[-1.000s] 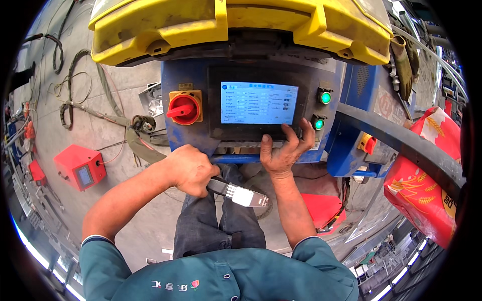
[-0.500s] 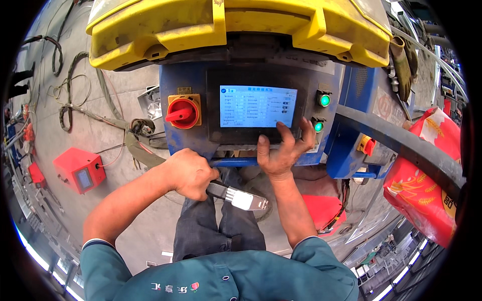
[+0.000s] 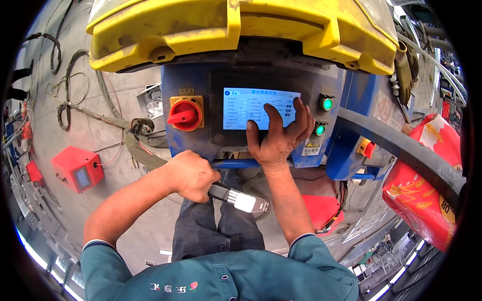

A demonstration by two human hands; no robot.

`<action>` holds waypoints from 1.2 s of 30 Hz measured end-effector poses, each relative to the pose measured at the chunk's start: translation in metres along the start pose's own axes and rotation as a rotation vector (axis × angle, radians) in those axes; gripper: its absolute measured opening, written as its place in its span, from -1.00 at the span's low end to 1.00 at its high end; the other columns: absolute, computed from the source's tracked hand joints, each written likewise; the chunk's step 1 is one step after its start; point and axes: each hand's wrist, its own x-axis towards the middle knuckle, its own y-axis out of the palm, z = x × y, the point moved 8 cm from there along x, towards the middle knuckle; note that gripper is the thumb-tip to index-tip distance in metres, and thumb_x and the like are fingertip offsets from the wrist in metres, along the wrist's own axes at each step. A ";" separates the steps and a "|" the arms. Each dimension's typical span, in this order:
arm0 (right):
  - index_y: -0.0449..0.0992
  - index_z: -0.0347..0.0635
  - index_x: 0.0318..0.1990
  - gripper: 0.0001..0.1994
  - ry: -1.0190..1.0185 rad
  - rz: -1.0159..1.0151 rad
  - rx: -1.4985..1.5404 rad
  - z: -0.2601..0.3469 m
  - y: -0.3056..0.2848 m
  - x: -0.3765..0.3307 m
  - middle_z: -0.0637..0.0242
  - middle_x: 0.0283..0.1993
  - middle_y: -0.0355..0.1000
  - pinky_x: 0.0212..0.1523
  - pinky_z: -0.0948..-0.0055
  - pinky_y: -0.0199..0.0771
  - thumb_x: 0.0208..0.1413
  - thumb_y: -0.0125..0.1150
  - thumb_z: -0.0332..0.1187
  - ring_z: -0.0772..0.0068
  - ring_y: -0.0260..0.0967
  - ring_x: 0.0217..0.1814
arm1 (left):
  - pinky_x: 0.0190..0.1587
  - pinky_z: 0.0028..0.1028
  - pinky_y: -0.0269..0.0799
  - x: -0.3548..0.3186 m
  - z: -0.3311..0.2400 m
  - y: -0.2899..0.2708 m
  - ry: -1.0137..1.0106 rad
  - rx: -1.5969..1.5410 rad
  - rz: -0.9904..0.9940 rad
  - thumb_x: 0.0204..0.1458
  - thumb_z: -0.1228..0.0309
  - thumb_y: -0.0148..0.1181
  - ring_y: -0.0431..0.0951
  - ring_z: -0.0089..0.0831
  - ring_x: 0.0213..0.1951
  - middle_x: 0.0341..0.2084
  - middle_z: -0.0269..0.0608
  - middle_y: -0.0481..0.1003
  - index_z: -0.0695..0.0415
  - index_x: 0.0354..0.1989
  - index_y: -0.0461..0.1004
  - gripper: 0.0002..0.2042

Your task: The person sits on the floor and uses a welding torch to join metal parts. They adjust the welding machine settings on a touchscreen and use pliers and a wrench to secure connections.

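My left hand (image 3: 192,176) is closed in a fist around the black grip of a tool with a white and metal head (image 3: 246,201). The head points right, in front of my legs. My right hand (image 3: 281,134) is at the lit touchscreen (image 3: 238,108), fingers spread and holding nothing. Its index fingertip is over the screen's middle; whether it touches the glass I cannot tell. The hand hides the lower right of the screen. This screen sits in the front of a blue machine cabinet (image 3: 183,143).
A red rotary switch (image 3: 185,116) is left of the screen, two green lit buttons (image 3: 327,104) right of it. A yellow cover (image 3: 196,35) overhangs the panel. At right, a metal bar (image 3: 401,145) crosses before a red sack (image 3: 422,195). Cables (image 3: 145,150) and a red box (image 3: 78,168) lie left.
My right hand has moved up from the screen's lower edge to over its middle and right side. My left hand keeps hold of the tool, nearly unmoved. The view has shifted slightly.
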 end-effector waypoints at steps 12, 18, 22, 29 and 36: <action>0.54 -0.11 -0.03 -0.52 -0.084 -0.109 0.130 -0.006 -0.008 -0.012 -0.08 0.35 0.19 0.44 -0.21 -0.01 0.21 0.24 0.14 -0.17 0.05 0.43 | -0.35 -0.07 0.58 0.000 -0.001 -0.002 0.012 0.002 -0.017 -0.31 0.21 0.29 0.68 0.04 -0.42 -0.59 -0.04 0.61 0.09 -0.39 0.62 -0.71; 0.54 -0.14 -0.06 -0.54 -0.062 -0.125 0.194 -0.021 -0.016 -0.027 -0.11 0.33 0.17 0.44 -0.22 0.01 0.23 0.26 0.11 -0.17 0.05 0.42 | -0.36 -0.07 0.56 0.001 0.000 -0.001 0.009 0.003 -0.001 -0.29 0.19 0.30 0.67 0.04 -0.42 -0.59 -0.05 0.61 0.08 -0.39 0.61 -0.71; 0.57 -0.16 -0.07 -0.53 -0.016 -0.084 0.152 -0.031 -0.019 -0.034 -0.12 0.33 0.17 0.44 -0.23 0.01 0.23 0.26 0.11 -0.18 0.04 0.42 | -0.35 -0.07 0.56 0.001 0.000 0.001 0.004 0.012 0.018 -0.28 0.17 0.31 0.67 0.03 -0.41 -0.58 -0.05 0.62 0.09 -0.38 0.61 -0.70; 0.63 0.10 -0.01 -0.60 -0.019 -0.049 0.083 -0.028 -0.012 -0.032 -0.07 0.36 0.19 0.44 -0.21 -0.04 0.10 0.32 0.08 -0.21 0.04 0.41 | -0.34 -0.08 0.57 0.001 0.000 0.001 -0.002 0.013 0.039 -0.25 0.14 0.31 0.67 0.03 -0.40 -0.57 -0.05 0.62 0.09 -0.35 0.61 -0.67; 0.64 0.10 -0.02 -0.57 -0.027 -0.045 0.069 -0.029 -0.010 -0.033 -0.06 0.36 0.20 0.46 -0.18 -0.06 0.08 0.33 0.12 -0.20 0.03 0.43 | -0.33 -0.07 0.57 0.002 0.001 0.002 0.000 0.012 0.031 -0.25 0.15 0.30 0.67 0.03 -0.39 -0.56 -0.04 0.62 0.09 -0.34 0.61 -0.67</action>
